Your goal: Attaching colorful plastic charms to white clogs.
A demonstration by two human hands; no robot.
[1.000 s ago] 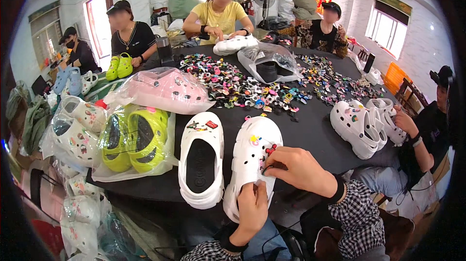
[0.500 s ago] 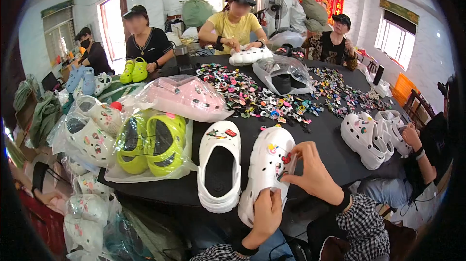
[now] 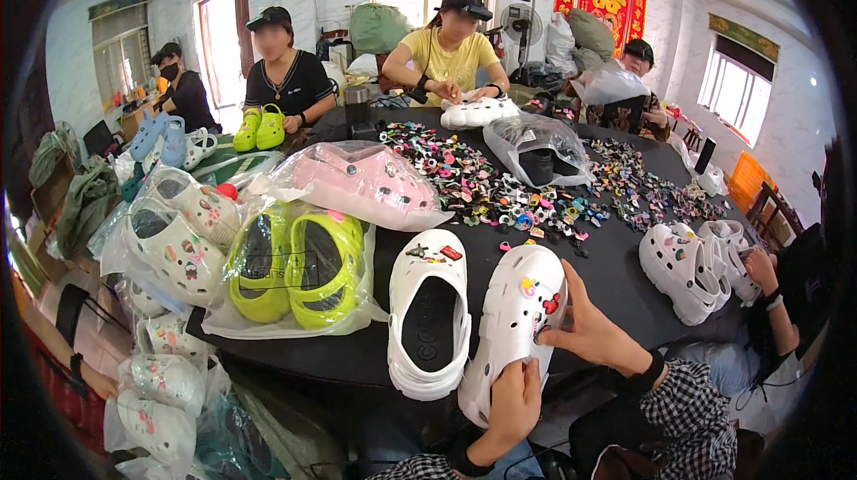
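Note:
A white clog (image 3: 518,293) with several shoe charms on its toe stands tilted at the table's near edge, toe pointing away. My left hand (image 3: 515,400) is closed on the clog's opening, fingers inside and thumb outside. My right hand (image 3: 594,328) wraps the clog's right side, its thumb pressing near a small dark charm (image 3: 541,334) by the upper's edge. To the left, a second white clog (image 3: 428,310) lies sole down, with charms on its toe, touched by neither hand.
Bagged lime clogs (image 3: 326,270), bagged pink clogs (image 3: 357,186) and bagged white clogs (image 3: 183,257) crowd the left. Loose charms (image 3: 527,203) spread across the black table (image 3: 598,252). More white clogs (image 3: 678,270) stand at the right beside a co-worker's hand (image 3: 761,270). Other people sit around.
The whole view has shifted, so things sit farther right and lower. Both my hands keep their hold on the clog. At the back right, a person now has a clear plastic bag raised in front.

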